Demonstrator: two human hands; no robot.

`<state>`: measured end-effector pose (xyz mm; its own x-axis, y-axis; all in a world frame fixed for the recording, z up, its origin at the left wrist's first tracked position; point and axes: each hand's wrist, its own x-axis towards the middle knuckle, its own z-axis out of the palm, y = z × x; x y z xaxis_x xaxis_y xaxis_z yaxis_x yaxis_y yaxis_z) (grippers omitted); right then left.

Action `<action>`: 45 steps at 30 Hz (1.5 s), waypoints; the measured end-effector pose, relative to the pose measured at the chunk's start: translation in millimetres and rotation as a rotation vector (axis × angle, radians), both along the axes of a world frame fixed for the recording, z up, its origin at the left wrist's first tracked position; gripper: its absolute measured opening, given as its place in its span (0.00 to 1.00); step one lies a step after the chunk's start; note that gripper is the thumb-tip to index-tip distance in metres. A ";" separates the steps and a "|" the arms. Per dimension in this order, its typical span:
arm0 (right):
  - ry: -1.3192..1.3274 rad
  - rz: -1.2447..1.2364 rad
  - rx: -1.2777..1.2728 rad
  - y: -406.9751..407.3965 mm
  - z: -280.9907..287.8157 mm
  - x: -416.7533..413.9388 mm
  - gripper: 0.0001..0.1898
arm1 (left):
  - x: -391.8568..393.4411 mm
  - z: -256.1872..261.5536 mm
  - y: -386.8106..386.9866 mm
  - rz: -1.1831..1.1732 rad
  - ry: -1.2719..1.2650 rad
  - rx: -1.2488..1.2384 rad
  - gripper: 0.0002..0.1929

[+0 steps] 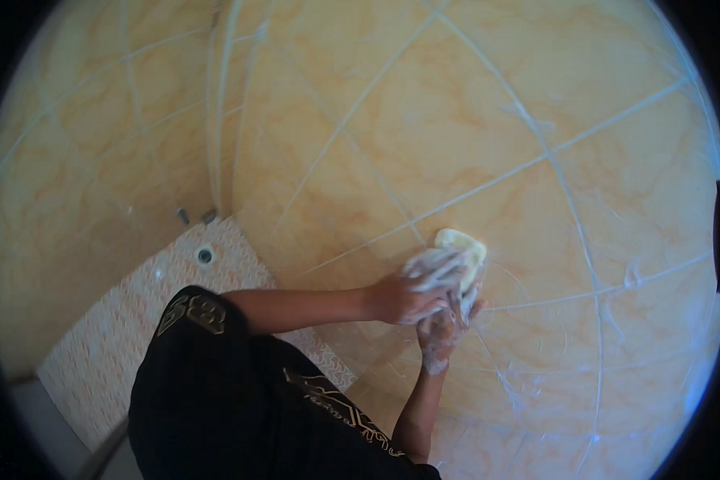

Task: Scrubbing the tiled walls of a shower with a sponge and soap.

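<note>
A pale yellow sponge (469,257) is held up in front of the tiled wall, with white suds on it. My right hand (443,333) grips its lower end from below, foam running down to the wrist. Across the sponge's near side lies my left hand (423,291), its fingers thick with lather. The two hands overlap and touch. Suds and overlap hide how far the left fingers close around the sponge.
Yellow marbled wall tiles (486,120) with pale grout lines rise ahead, streaked with suds at right. Lower left, a patterned tile floor (138,312) holds a round drain (204,255). Two small dark objects (195,216) sit by the wall corner.
</note>
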<state>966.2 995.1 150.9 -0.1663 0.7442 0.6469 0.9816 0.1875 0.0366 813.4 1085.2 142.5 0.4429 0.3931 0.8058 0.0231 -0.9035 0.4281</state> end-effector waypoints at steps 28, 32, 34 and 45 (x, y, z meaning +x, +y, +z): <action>-0.106 -0.268 0.734 -69.3 13.3 108.0 0.19 | -63.7 112.1 116.9 0.800 -0.366 0.237 0.29; -0.115 -0.292 0.706 -76.4 10.6 103.5 0.18 | -114.5 71.6 134.0 0.746 -0.756 -0.389 0.27; -0.156 -0.304 0.734 -62.0 13.6 97.5 0.17 | -94.7 12.5 124.5 0.883 -0.646 -0.158 0.26; -0.118 -0.477 0.825 -49.9 36.5 47.1 0.22 | -183.2 99.4 173.3 0.987 -0.621 -0.062 0.28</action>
